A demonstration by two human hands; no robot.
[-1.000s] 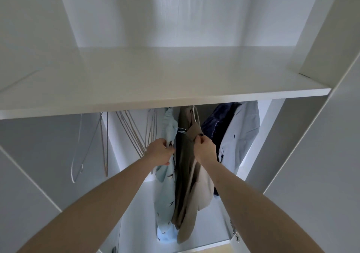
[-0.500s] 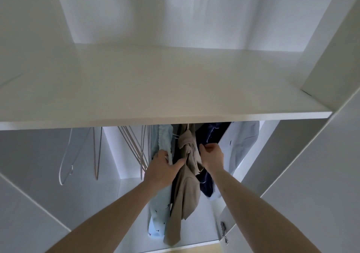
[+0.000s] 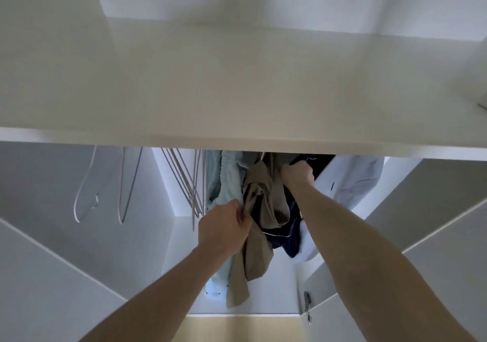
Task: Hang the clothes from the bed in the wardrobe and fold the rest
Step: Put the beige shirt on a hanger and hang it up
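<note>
Fingers of the left hand (image 3: 224,229) are clamped on the beige garment (image 3: 259,204); the right hand (image 3: 297,173) is fisted at its top, contents unclear.

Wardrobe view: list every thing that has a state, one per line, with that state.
Beige garment: hanging, bunched, gripped by the left hand.
Light blue garment: hanging.
Navy garment: hanging.
Pale shirt: hanging.
Bare hangers: hanging, no clothes on them.
Left hand: curled round the beige cloth.
Right hand: fingers curled up by the top of the clothes; what it holds is hidden.
Shelf: fixed above the clothes.
</note>
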